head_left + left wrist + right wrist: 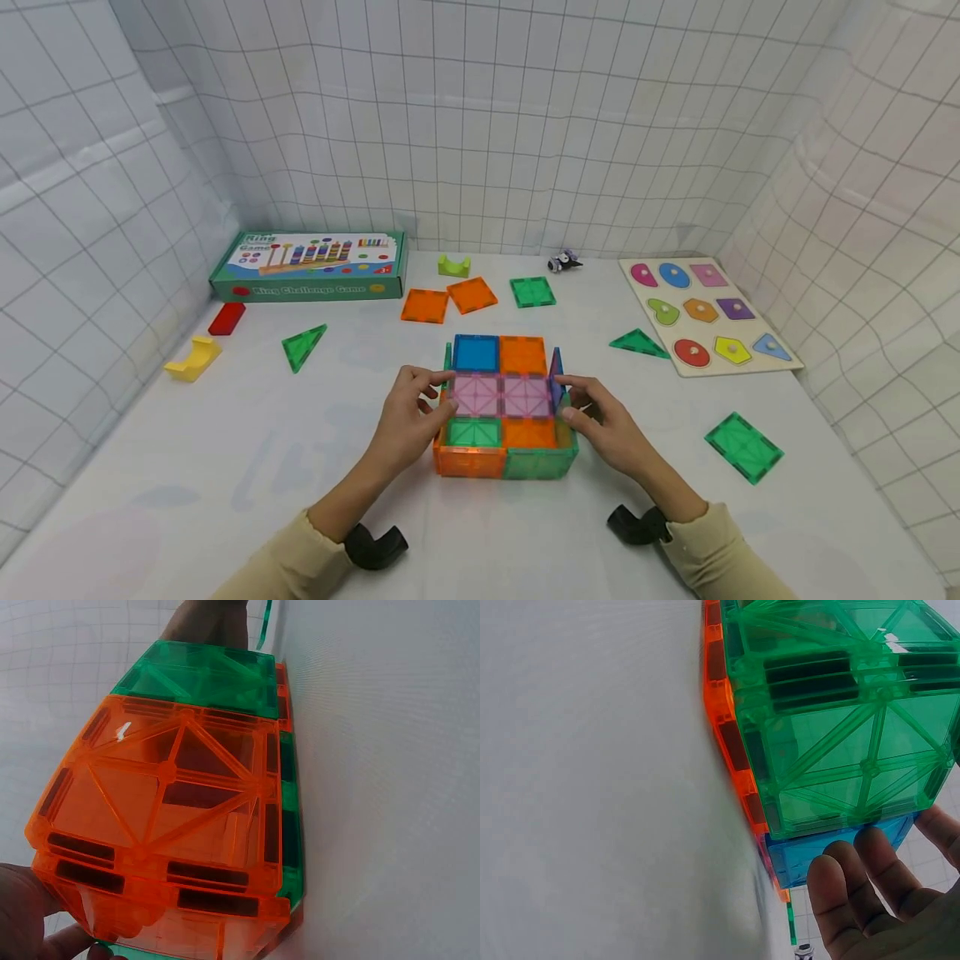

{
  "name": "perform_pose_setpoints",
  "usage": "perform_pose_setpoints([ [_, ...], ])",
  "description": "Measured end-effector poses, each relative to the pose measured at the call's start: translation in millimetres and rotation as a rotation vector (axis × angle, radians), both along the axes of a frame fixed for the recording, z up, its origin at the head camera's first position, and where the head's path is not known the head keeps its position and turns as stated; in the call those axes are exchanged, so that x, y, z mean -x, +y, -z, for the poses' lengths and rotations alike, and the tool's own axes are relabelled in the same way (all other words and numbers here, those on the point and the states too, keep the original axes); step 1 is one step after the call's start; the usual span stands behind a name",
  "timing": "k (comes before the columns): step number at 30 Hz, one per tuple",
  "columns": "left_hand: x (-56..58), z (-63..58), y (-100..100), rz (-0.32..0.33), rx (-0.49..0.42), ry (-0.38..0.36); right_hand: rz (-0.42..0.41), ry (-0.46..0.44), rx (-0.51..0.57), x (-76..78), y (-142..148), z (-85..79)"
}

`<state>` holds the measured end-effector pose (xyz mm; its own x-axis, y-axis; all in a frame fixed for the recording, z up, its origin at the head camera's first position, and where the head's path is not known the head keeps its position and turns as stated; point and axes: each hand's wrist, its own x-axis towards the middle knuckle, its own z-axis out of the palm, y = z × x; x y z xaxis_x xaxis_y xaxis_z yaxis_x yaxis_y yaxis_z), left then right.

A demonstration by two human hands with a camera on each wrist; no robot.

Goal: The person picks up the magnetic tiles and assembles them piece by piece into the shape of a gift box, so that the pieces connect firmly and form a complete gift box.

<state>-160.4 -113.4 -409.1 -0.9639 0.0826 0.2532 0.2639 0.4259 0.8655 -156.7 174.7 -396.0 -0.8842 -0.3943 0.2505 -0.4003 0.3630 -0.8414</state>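
A low open box of translucent magnetic tiles stands mid-table. Its base shows blue, orange, pink and green squares; the front wall has an orange tile and a green tile. My left hand pinches the upright green tile on the left wall, its thumb over the inner side. On the right wall, my right hand holds the upright blue tile between thumb and fingers, beside a green wall tile. In the left wrist view, an orange wall tile partly hides the left fingers.
Behind the box lie two orange tiles and a green square. Green triangles lie on both sides. A game box stands back left, a shape puzzle board back right. Another green tile lies at right.
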Motion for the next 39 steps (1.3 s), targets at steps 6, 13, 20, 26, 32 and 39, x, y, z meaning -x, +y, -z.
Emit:
perform_pose_setpoints([
  [6,-9.7,2.0,-1,-0.056,-0.022,-0.033,0.016,0.004,-0.008,-0.2,0,-1.4],
  [13,-47.0,5.4,-1,-0.134,-0.137,-0.177,0.121,-0.011,-0.013,12.0,0,-8.7],
  [20,-66.3,11.5,13,-0.174,-0.193,-0.270,0.067,-0.061,-0.008,59.6,15,26.6],
  [26,-68.2,12.5,21,-0.167,-0.221,-0.368,-0.016,-0.135,-0.017,72.2,12,26.1],
  [32,-69.0,10.3,21,-0.163,-0.265,-0.392,-0.048,-0.179,-0.019,74.4,11,26.3],
  [39,-65.2,9.6,17,-0.150,-0.288,-0.371,-0.035,-0.192,-0.035,64.4,10,14.6],
])
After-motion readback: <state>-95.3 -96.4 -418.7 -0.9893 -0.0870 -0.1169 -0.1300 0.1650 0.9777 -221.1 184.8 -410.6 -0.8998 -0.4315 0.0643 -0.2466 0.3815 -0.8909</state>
